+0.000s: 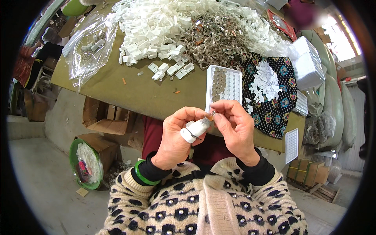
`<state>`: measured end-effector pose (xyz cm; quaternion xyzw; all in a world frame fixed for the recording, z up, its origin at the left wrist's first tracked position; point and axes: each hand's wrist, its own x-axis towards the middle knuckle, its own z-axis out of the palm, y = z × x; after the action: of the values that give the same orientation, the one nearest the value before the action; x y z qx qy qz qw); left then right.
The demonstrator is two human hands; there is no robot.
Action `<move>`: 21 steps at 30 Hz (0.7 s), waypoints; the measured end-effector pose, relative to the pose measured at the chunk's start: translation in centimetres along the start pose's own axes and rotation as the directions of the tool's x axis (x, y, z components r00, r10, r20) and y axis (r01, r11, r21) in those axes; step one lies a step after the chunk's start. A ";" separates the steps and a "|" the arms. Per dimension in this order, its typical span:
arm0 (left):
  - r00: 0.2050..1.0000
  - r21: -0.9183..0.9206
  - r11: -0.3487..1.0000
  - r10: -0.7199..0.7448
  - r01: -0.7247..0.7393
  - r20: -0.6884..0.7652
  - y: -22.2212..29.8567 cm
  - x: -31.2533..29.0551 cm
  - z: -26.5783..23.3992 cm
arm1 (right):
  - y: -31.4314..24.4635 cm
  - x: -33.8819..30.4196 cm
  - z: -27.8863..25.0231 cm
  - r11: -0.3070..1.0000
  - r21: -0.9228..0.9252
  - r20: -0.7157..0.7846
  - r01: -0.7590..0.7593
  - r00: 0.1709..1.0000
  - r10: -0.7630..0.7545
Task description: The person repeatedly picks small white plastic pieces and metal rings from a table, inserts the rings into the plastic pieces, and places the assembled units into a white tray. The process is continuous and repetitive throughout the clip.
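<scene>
A tiny metal piece (212,114) is showing between the fingers (219,111) of both hands, too small to identify. Beyond the fingers, the white pile (156,19) is running off the top edge, and a person's blurred shape (303,13) is sitting upper right.

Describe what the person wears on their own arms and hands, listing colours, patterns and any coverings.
Both arms have cream knitted sleeves with black spots and small pearly beads, over black cuffs. The left wrist carries a green bangle. A white cot covers one finger of the left hand. The right hand is bare.
</scene>
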<state>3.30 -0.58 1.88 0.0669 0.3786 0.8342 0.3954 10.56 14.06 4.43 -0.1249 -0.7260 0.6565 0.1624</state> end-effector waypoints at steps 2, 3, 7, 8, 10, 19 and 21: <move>1.000 -0.044 0.999 -0.024 0.024 -0.013 0.1 0.0 -0.1 | 0.2 0.1 -0.1 0.990 -0.080 0.014 0.116 0.993 -0.115; 0.999 -0.090 0.995 -0.033 0.032 -0.006 0.1 0.1 -0.2 | 0.4 0.1 -0.1 0.978 -0.130 0.026 0.160 0.987 -0.158; 0.994 -0.161 0.983 -0.083 0.094 0.071 0.1 0.1 -0.5 | 0.7 0.4 -0.6 0.948 -0.216 0.099 0.234 0.971 -0.217; 0.991 -0.163 0.981 -0.093 0.107 0.091 0.1 0.1 -0.6 | 0.6 0.5 -0.8 0.947 -0.205 0.118 0.249 0.966 -0.228; 0.984 -0.181 0.975 -0.107 0.132 0.144 0.3 0.1 -0.9 | 0.4 0.6 -1.0 0.941 -0.178 0.157 0.287 0.953 -0.260; 0.971 0.211 0.977 -0.062 0.012 0.232 0.4 -0.4 -1.1 | 0.1 -0.4 -0.3 0.931 0.357 0.075 -0.078 0.996 0.055; 0.962 0.050 0.992 -0.121 0.112 0.244 0.4 -0.5 -1.2 | 0.2 -0.4 -0.4 0.881 0.446 0.101 -0.157 0.987 0.125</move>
<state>2.88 -1.74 1.44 0.1550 0.3447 0.7878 0.4864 11.07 14.25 4.28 -0.1136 -0.5475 0.8213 0.1137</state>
